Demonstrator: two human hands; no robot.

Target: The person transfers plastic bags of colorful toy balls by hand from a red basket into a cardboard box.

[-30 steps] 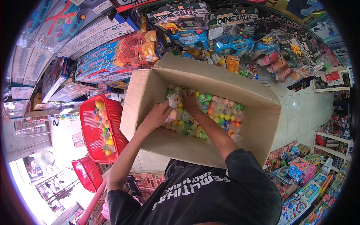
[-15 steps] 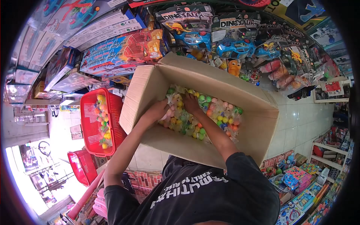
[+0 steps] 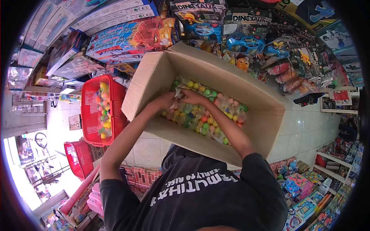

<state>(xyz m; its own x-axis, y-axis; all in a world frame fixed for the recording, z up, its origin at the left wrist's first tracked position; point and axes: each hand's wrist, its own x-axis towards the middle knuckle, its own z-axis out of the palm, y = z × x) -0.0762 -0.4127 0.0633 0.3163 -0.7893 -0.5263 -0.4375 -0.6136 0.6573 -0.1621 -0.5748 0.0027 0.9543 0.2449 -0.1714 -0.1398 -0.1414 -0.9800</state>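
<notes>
A large open cardboard box point(image 3: 266, 127) stands in front of me. Across its bottom lie clear plastic bags of small coloured balls point(image 3: 208, 123), in yellow, green, orange and pink. My left hand point(image 3: 166, 101) is inside the box near its left end, fingers closed on the crumpled clear plastic bag point(image 3: 178, 93). From the other side my right hand point(image 3: 191, 97) pinches the same plastic, its fingers nearly meeting the left ones. What the bag holds between my hands is mostly hidden.
To the left, a red plastic basket point(image 3: 91, 111) holds more coloured balls, with a second red basket point(image 3: 79, 159) beyond it. Packaged dinosaur toys point(image 3: 246, 40) and boxed toys point(image 3: 131, 40) line the far side. Toy shelves point(image 3: 331, 169) stand at right.
My hands have come closer together at the box's left end. The right hand has moved left from the balls to the plastic beside my left hand. The view has shifted slightly.
</notes>
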